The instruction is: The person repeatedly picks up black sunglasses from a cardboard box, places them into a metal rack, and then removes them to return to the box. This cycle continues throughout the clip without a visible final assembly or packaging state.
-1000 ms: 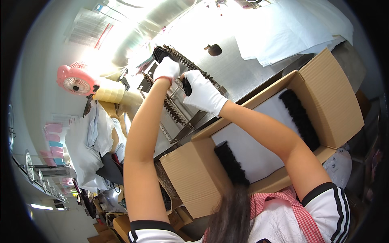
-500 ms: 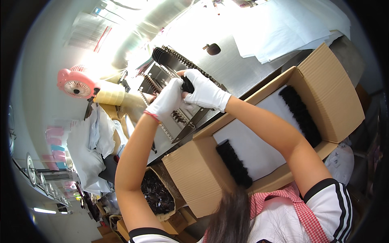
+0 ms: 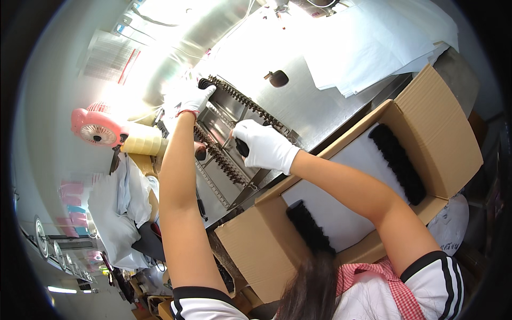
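My white-gloved right hand (image 3: pixel 264 146) is closed around a dark lens (image 3: pixel 242 147), over the near part of a metal rack (image 3: pixel 256 109) with toothed rails. My left hand (image 3: pixel 196 98), also gloved, reaches to the rack's far end. It is at a row of dark lenses (image 3: pixel 205 84) standing there; glare hides its fingertips. Another dark lens (image 3: pixel 278 79) lies by itself on the steel table, right of the rack. A reddish-brown lens (image 3: pixel 200 153) shows beside my left forearm, at the rack's left side.
An open cardboard box (image 3: pixel 453 144) with white sheeting and two black fuzzy rolls (image 3: pixel 397 162) stands in front at right. White paper sheets (image 3: pixel 373 48) cover the table's far right. A pink fan (image 3: pixel 98 127) and a yellow roll (image 3: pixel 143 140) are at left.
My hands, together over the rack before, have parted. The left has gone away and left to the row of lenses; the right has come slightly nearer, still with a dark lens.
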Available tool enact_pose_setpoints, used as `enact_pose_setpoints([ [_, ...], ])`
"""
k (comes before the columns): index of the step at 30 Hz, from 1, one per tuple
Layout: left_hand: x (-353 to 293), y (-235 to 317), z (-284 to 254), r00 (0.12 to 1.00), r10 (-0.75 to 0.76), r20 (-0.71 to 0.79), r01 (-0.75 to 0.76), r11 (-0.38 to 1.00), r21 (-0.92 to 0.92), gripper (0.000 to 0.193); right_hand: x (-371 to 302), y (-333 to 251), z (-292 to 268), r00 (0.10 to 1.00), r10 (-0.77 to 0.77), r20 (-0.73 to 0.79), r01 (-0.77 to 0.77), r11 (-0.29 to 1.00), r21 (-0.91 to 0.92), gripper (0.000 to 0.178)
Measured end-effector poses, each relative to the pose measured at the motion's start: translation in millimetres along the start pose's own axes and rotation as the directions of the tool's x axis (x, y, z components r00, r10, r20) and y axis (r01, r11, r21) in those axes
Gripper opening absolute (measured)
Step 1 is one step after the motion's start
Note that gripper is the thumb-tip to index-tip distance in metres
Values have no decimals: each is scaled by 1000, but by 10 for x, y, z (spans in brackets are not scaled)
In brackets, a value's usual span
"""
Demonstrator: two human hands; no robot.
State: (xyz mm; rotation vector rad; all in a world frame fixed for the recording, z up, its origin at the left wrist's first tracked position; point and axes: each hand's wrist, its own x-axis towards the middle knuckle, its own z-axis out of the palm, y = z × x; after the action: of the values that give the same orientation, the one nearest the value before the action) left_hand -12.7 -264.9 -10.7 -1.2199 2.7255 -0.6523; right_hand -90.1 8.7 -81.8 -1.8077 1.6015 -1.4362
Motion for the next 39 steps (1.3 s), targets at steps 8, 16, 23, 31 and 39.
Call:
enact_pose_setpoints([
  [8, 114, 489, -291, 947, 100, 305, -169, 963, 209, 55, 22, -28, -130, 978, 37, 203, -38, 999, -1, 46],
  [16, 196, 514, 81, 959, -160, -236, 131, 983, -132, 60, -16, -63, -8, 987, 146, 64, -136, 980, -145, 47],
  [23, -1129, 558, -668, 990, -35, 140, 132, 611, -781, 44, -72, -199, 35, 923, -19, -384, 49, 997, 68, 54],
  [31, -2495, 1116, -1018, 923, 293, -248, -383, 654, -652, 19, -702, -591, -232, 967, -93, -235, 122, 986, 112, 82],
  [39, -3113, 1887, -961, 881, 368, 298, 396, -225, -890, 77, -1649, -603, -620, 995, -46, 86, 46, 999, 2, 89],
])
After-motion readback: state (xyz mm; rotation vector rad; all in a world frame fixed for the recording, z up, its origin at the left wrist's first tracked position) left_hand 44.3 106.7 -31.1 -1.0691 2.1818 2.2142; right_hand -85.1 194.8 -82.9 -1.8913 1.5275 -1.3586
